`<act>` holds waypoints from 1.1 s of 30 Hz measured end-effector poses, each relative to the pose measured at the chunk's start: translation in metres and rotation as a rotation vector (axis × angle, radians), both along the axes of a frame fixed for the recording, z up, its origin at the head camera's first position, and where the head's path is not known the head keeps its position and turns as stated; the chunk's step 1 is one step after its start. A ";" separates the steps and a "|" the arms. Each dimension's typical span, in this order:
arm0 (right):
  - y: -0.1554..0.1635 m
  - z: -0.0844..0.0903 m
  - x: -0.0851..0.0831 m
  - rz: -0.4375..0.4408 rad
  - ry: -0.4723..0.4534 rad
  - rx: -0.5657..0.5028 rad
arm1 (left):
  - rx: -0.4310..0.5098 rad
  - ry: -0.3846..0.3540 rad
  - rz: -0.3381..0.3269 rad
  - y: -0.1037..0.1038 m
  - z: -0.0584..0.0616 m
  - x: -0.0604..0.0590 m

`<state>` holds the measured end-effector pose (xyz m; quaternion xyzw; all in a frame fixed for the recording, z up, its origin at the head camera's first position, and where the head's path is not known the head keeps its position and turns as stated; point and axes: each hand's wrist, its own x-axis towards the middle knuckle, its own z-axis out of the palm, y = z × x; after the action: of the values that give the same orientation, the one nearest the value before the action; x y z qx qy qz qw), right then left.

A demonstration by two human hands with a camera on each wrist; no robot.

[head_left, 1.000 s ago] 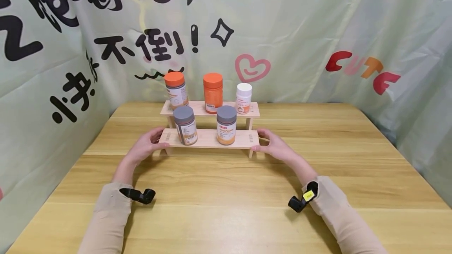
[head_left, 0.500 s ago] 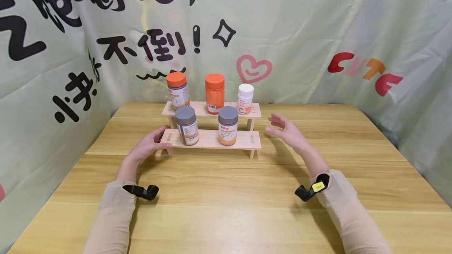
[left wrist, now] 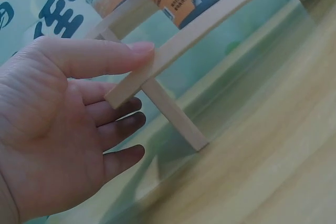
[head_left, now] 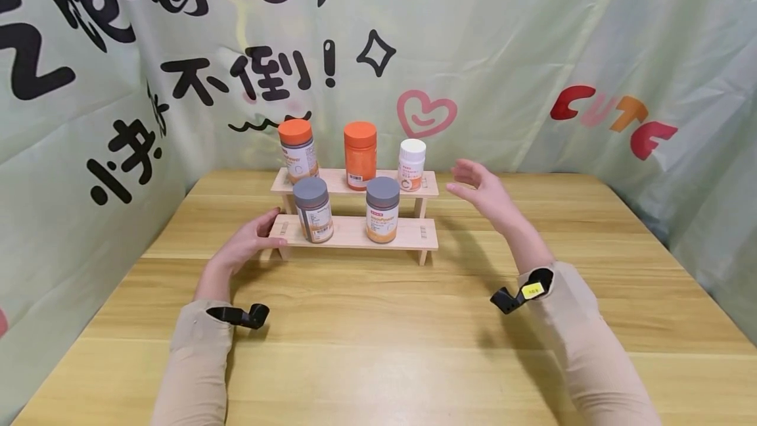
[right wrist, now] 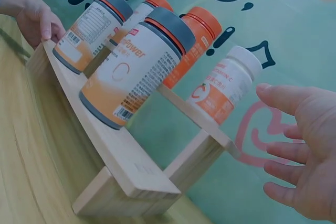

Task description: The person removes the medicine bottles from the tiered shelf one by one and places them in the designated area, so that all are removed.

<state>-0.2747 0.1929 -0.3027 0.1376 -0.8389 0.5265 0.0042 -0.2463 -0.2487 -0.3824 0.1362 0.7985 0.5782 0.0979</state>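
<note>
A two-tier wooden display rack (head_left: 349, 232) stands on the table with bottles on both tiers. My left hand (head_left: 251, 238) holds the left end of the lower tier, its thumb on the front edge and its fingers behind, as the left wrist view shows. To the right of the upper tier, my right hand (head_left: 487, 196) hovers with spread fingers and nothing in it. Nearest to it is a small white bottle (head_left: 411, 166) on that tier. An orange bottle (head_left: 360, 156) and an orange-capped bottle (head_left: 298, 153) share the tier. Two grey-capped bottles (head_left: 382, 212) stand upright on the lower one.
The wood-grain table (head_left: 378, 334) extends in front of the rack and to both sides. A pale green curtain (head_left: 503, 51) with printed lettering and a heart hangs close behind the rack and along the sides.
My right hand has let go of the lower tier's right end, then moved right and up beside the upper tier. My left hand has kept its place on the rack.
</note>
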 end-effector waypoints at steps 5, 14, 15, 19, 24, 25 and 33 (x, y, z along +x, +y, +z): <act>-0.010 0.001 -0.004 0.010 -0.009 -0.008 | 0.018 -0.001 -0.002 0.000 -0.002 0.000; -0.030 0.016 -0.012 0.020 0.032 -0.002 | 0.031 -0.019 -0.009 -0.002 -0.003 0.001; -0.033 0.018 -0.012 0.021 0.031 -0.013 | 0.031 -0.020 -0.012 -0.002 -0.003 0.001; -0.043 0.023 -0.015 0.032 0.032 -0.061 | 0.033 -0.022 -0.017 -0.002 0.000 0.001; -0.053 0.024 -0.019 0.029 0.043 -0.089 | 0.027 -0.025 -0.017 -0.004 0.003 0.003; -0.055 0.024 -0.021 0.027 0.042 -0.091 | 0.025 -0.025 -0.020 -0.004 0.003 0.003; -0.062 0.024 -0.026 0.006 0.032 -0.037 | 0.026 -0.024 -0.013 -0.008 0.000 0.005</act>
<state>-0.3012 0.1313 -0.2787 0.1484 -0.8283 0.5399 0.0188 -0.2418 -0.2566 -0.3824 0.1356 0.7886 0.5897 0.1095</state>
